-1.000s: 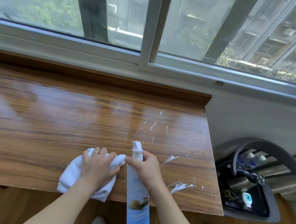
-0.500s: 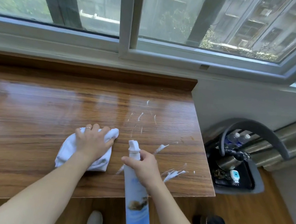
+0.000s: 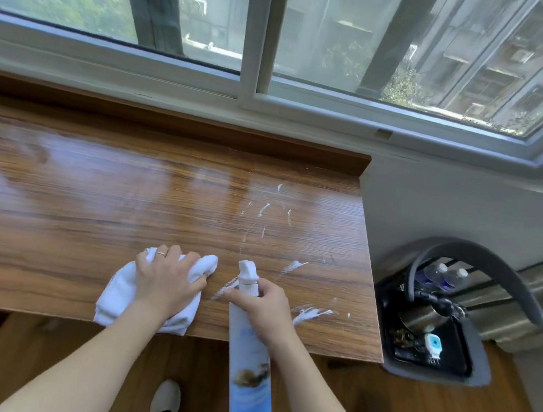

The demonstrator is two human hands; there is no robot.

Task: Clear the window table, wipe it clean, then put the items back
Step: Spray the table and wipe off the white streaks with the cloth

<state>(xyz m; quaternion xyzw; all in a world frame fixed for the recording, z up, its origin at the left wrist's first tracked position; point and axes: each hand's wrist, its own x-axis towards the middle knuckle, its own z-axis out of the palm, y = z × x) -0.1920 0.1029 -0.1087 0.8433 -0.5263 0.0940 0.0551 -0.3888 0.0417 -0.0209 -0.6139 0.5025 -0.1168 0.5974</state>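
The wooden window table [image 3: 89, 216] runs under the window, its right part streaked with white foam [image 3: 313, 313]. My left hand [image 3: 167, 282] presses a bunched white cloth [image 3: 117, 292] onto the table near the front edge, fingers curled into the fabric. My right hand [image 3: 267, 305] grips the neck of a tall white and blue spray bottle [image 3: 250, 369], held tilted with its nozzle up, just right of the cloth. More foam flecks [image 3: 264, 210] lie farther back.
A grey basket [image 3: 470, 367] with a curved handle stands on the floor right of the table, holding bottles and small items. The window frame [image 3: 247, 92] runs along the back. My feet [image 3: 165, 399] show below the table edge.
The cloth and my left hand slid away across the table and have come back near the front edge. The bottle stays upright in my right hand.
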